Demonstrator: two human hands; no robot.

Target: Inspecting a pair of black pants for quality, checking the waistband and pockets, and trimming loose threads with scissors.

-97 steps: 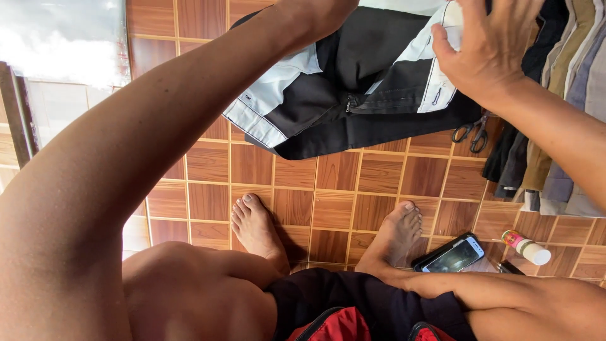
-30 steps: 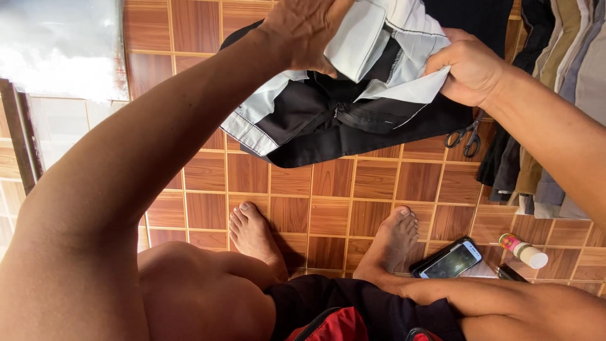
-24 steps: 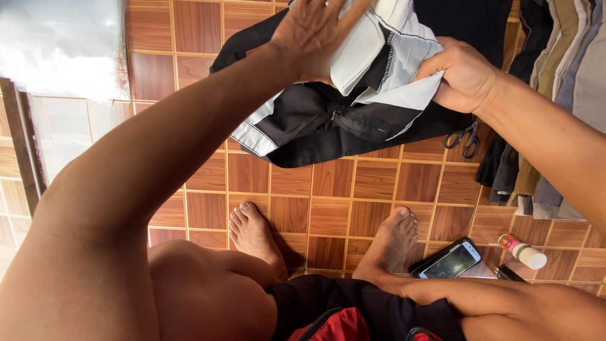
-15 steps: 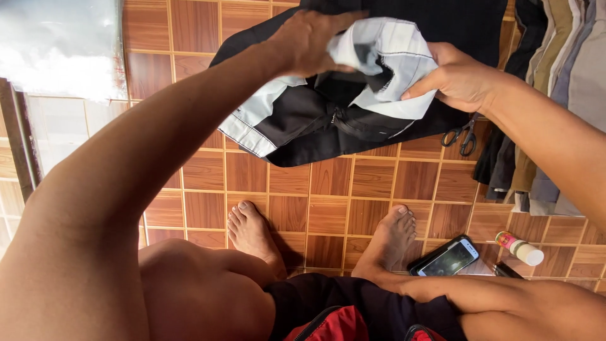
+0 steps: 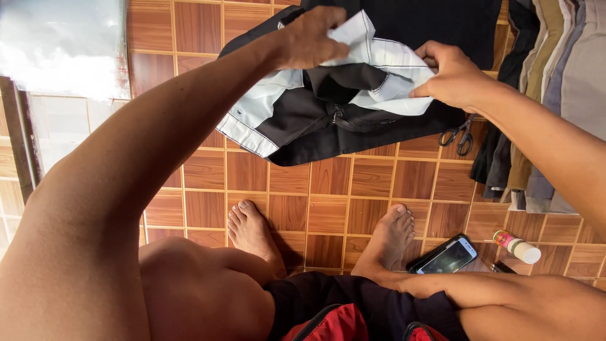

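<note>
Trousers (image 5: 328, 120) on floor (image 5: 328, 189): my left hand (image 5: 307, 39) and right hand (image 5: 449, 74) fingers pinching white lining (image 5: 385, 60); judge even, taut pull best.

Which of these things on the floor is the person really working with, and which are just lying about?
In hand:
- black trousers, held by the left hand and right hand at the white pocket lining

Lying about:
- scissors
- phone
- small bottle
- stack of folded clothes

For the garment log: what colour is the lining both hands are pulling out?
White lining on black trousers; head view.
</note>
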